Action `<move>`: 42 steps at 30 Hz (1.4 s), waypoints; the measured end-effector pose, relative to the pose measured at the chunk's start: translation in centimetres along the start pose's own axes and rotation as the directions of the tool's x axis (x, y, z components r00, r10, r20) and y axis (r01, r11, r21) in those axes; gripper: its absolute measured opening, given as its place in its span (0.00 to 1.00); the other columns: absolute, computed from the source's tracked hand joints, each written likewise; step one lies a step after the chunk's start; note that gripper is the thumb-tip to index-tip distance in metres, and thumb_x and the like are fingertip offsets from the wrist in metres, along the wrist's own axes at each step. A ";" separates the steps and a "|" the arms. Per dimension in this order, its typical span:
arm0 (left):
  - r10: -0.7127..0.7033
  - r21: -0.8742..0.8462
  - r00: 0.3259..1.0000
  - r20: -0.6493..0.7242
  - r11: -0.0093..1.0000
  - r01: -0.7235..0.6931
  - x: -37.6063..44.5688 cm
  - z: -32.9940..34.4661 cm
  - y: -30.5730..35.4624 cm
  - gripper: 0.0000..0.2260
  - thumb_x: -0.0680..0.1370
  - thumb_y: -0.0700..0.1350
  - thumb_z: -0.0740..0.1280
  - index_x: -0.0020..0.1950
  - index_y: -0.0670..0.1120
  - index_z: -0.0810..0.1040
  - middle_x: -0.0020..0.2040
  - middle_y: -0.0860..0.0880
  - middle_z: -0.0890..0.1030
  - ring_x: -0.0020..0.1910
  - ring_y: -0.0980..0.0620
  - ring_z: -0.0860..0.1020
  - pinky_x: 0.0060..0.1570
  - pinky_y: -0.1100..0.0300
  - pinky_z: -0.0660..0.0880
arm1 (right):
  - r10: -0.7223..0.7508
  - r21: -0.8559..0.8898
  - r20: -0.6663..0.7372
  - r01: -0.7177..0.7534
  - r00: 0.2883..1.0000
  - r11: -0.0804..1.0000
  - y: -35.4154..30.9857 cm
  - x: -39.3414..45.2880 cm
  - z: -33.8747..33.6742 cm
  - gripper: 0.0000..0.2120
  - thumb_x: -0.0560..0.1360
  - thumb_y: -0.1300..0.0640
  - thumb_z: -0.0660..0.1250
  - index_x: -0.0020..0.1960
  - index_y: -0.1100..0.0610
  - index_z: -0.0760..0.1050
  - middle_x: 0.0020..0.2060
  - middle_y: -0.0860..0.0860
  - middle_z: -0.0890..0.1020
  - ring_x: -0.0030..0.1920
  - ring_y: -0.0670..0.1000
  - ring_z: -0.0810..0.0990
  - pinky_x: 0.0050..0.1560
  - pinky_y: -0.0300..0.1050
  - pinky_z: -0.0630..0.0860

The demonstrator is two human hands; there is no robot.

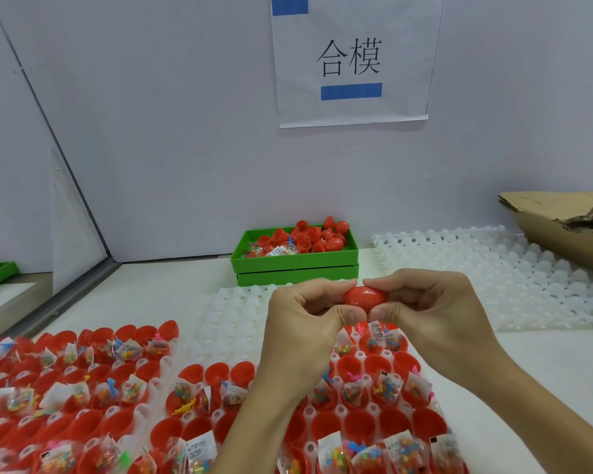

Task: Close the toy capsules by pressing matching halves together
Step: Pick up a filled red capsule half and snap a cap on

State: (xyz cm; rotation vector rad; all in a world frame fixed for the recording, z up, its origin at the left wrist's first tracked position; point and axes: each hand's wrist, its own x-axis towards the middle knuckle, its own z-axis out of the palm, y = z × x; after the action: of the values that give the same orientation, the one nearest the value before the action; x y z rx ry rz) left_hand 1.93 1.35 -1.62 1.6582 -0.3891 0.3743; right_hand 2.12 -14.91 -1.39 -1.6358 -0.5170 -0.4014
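Now red capsule (365, 295) pinched end-to-end, left grip (308, 313), right grip (425, 302), above trays (339, 410)

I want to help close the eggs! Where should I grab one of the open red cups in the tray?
Take an open red cup by its round rim, coming straight down from above. It stands upright in the white tray, with neighbours packed close, so only its top is free for your fingers.

Glossy red plastic capsule (365, 295), smooth. Translucent white plastic trays (493, 268), matt. Green plastic bin (295, 263), slight sheen. Crumpled brown cardboard (562, 217) at the table's right edge. Clear crinkly packets (387, 391).
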 end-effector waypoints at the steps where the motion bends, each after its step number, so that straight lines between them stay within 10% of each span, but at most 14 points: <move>1: -0.002 0.007 1.000 -0.009 1.000 0.002 0.0 0.1 0.0 0.15 0.69 0.33 0.76 0.46 0.53 0.85 0.40 0.56 0.86 0.42 0.58 0.85 0.43 0.68 0.79 | 0.000 0.001 -0.001 0.000 1.000 1.000 0.0 0.0 0.1 0.12 0.63 0.63 0.75 0.43 0.51 0.84 0.38 0.48 0.87 0.41 0.49 0.87 0.43 0.38 0.82; 13: -0.013 0.106 0.999 -0.042 0.994 0.017 -0.5 0.8 -0.6 0.10 0.72 0.32 0.74 0.50 0.43 0.86 0.40 0.51 0.85 0.43 0.58 0.83 0.42 0.69 0.78 | -0.001 -0.070 -0.029 -0.001 1.000 0.998 0.8 -0.1 0.2 0.18 0.67 0.79 0.71 0.42 0.56 0.84 0.34 0.52 0.86 0.36 0.52 0.86 0.42 0.40 0.83; 42: -0.015 0.222 0.999 0.046 0.975 0.004 0.0 -0.2 -0.8 0.13 0.75 0.32 0.71 0.46 0.50 0.81 0.38 0.54 0.84 0.41 0.57 0.83 0.40 0.68 0.78 | -0.020 -0.168 0.002 0.020 1.000 0.986 1.1 -0.1 1.0 0.19 0.67 0.74 0.74 0.46 0.51 0.83 0.40 0.48 0.87 0.42 0.48 0.86 0.48 0.45 0.83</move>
State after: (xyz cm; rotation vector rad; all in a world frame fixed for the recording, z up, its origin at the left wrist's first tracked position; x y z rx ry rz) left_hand 2.28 1.62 -2.34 1.8897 -0.3854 0.3832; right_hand 2.62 -14.06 -2.47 -1.7939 -0.5116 -0.4702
